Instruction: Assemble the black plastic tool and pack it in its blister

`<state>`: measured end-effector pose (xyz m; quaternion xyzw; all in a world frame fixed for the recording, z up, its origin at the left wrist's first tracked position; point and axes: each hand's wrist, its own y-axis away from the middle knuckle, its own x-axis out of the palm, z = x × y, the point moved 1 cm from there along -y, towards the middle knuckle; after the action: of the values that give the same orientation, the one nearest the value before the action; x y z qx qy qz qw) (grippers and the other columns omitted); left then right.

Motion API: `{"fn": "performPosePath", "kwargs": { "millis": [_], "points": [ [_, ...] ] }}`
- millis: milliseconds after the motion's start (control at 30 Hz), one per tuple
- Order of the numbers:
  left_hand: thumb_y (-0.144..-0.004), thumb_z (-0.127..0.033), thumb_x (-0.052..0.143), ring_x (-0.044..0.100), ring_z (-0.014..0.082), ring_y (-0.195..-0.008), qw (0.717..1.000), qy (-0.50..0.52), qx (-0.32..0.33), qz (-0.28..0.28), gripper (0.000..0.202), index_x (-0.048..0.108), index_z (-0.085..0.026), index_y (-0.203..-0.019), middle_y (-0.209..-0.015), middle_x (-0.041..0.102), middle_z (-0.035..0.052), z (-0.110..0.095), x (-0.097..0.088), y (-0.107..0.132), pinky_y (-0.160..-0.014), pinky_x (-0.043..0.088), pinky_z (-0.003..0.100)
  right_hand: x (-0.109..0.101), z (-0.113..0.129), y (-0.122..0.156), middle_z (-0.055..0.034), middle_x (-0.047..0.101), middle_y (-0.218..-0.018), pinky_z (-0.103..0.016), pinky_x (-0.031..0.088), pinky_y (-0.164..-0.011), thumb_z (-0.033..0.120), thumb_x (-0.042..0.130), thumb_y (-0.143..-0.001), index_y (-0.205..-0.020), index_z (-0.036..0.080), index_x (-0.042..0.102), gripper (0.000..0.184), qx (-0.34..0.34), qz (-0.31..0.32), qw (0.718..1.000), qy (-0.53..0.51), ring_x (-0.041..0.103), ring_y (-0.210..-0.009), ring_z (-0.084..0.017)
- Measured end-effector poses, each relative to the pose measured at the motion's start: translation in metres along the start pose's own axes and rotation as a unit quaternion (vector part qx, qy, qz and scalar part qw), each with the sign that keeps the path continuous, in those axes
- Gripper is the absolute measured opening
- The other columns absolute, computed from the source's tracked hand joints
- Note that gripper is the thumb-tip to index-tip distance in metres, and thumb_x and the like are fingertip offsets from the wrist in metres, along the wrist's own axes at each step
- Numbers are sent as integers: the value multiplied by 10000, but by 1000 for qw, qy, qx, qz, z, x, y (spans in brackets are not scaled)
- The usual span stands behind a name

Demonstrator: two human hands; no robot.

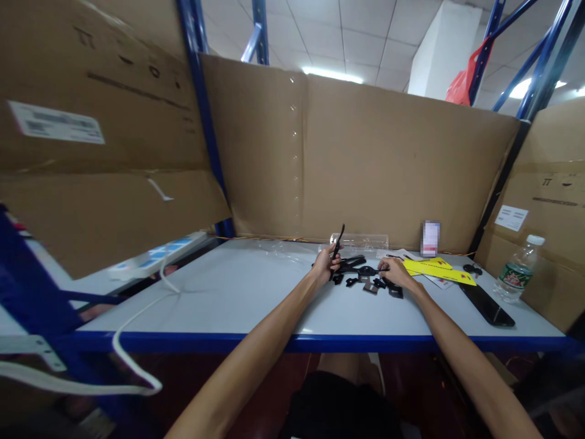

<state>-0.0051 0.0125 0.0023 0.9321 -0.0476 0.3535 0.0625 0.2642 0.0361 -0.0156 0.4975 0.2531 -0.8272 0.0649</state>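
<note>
Watching through the head camera, I have both hands just right of and below the frame's centre. The left hand (pixel 324 263) has its fingers curled around a thin black strip (pixel 339 239), which stands nearly upright with its tip rising above them. The right hand (pixel 397 272) bends down over the right side of a loose group of small black parts (pixel 364 271); its fingers are curled, but I cannot tell whether they pinch a piece or only touch it. That group lies on the pale tabletop (pixel 219 292), mostly between the two hands. Behind it I make out a clear plastic box (pixel 361 242) near the foot of the cardboard panel (pixel 375 158). Right of the right hand, yellow cards (pixel 441 270) overlap. Farther toward the lower right, a flat black device (pixel 489 305) lies with a plastic bottle (pixel 518 272) standing just beside it. At the left of the frame I see a white power strip (pixel 158 255) and a white cable (pixel 122 347) hanging past the table's front edge.
</note>
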Motion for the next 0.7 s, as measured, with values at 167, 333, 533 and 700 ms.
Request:
{"fn": "performPosePath", "kwargs": {
  "millis": [167, 333, 533, 700],
  "points": [
    [-984, -382, 501, 298, 31, -383, 1000, 13, -8, -3, 254, 564, -137, -970, -603, 391, -56, -1, 2, 1, -334, 146, 138, -1, 2, 1, -11, 720, -851, -232, 431, -738, 156, 726, -738, -891, 214, 763, 168, -4, 2, 1000, 14, 637, -838, -171],
    [-972, -396, 543, 276, 25, -375, 999, 31, -2, -10, 249, 558, -149, -945, -597, 364, -69, -2, 0, 1, -326, 148, 134, -2, 4, 1, -17, 728, -848, -243, 432, -749, 178, 724, -747, -916, 219, 784, 184, -11, 3, 999, 31, 637, -837, -181],
    [-994, -363, 517, 276, 21, -369, 999, 43, -2, -22, 218, 532, -153, -938, -595, 349, -81, -2, -5, 0, -322, 162, 131, -4, 6, 3, -15, 743, -877, -234, 433, -756, 186, 729, -767, -914, 230, 787, 164, -18, 5, 999, 30, 648, -860, -179],
    [-997, -390, 523, 285, 17, -368, 998, 56, 0, -13, 242, 526, -153, -949, -592, 352, -86, -3, -7, -3, -325, 162, 123, -5, 8, 3, -24, 741, -882, -238, 432, -762, 193, 725, -775, -923, 220, 785, 162, -23, 8, 999, 36, 645, -866, -183]
  ]
}}
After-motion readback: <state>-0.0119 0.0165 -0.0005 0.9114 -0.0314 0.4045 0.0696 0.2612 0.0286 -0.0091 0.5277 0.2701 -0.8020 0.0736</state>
